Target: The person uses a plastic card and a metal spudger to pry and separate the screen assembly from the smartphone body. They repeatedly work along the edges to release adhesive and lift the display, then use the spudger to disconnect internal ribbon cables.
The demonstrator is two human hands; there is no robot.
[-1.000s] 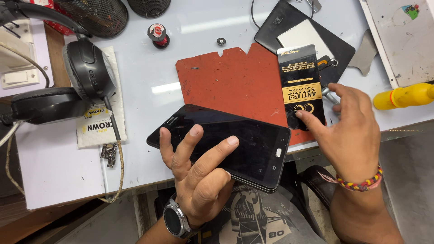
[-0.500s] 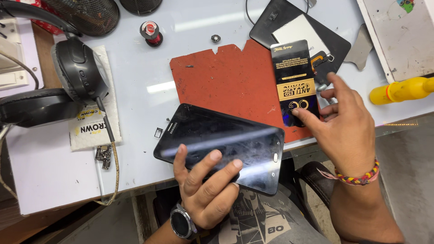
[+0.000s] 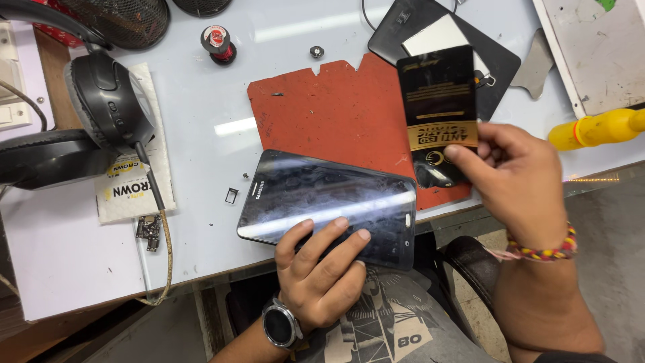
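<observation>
Under the left hand [image 3: 322, 269] fingers lies the tablet [image 3: 329, 205], half off the table [image 3: 195, 121] edge, pressed flat. Right hand [image 3: 517, 178] pinches a black packet [image 3: 437, 101] above the red mat [image 3: 329, 114]. Easing that pressure could let the tablet tip.

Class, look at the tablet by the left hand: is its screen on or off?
Off: the tablet screen is dark, showing only glare and smudges, under the left hand.
</observation>
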